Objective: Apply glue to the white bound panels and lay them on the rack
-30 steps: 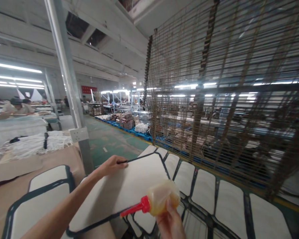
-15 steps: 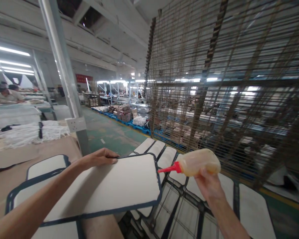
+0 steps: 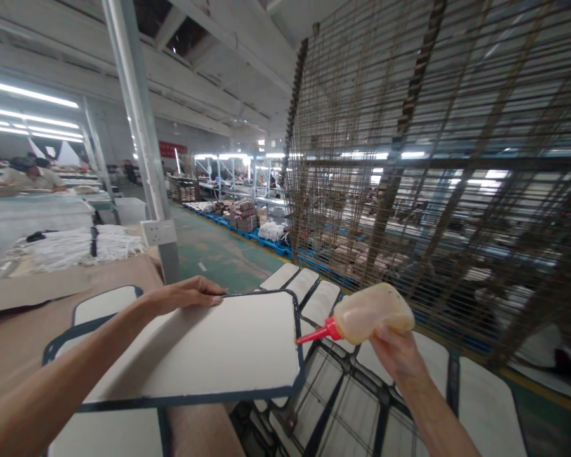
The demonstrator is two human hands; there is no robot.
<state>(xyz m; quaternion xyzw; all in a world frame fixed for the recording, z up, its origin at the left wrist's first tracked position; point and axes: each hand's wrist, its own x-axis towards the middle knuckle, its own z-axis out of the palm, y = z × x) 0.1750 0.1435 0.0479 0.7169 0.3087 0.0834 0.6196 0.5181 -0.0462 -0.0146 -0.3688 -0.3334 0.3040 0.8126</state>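
Observation:
My left hand [image 3: 197, 294] grips the far edge of a white panel with a dark blue border [image 3: 219, 352], its thumb on the white face and its fingers over the rim. In my right hand [image 3: 397, 349] is a squeeze bottle [image 3: 374, 311] of yellowish liquid, tilted so that its red nozzle [image 3: 316, 334] points left. The nozzle's tip meets the panel's right border. Similar bordered panels [image 3: 107, 303] lie below and left of the held one.
Several white panels [image 3: 321, 301] lie on a dark wire rack [image 3: 323, 371] at right. A tall wire-mesh rack [image 3: 352, 146] rises behind it. A metal post with a socket box [image 3: 158, 232] stands left of centre, near a pile of white strips [image 3: 71, 247]. A person [image 3: 31, 172] is far left.
The nozzle tip has moved down along the panel's right border. My left hand stays on the far edge. The whole view has shifted slightly.

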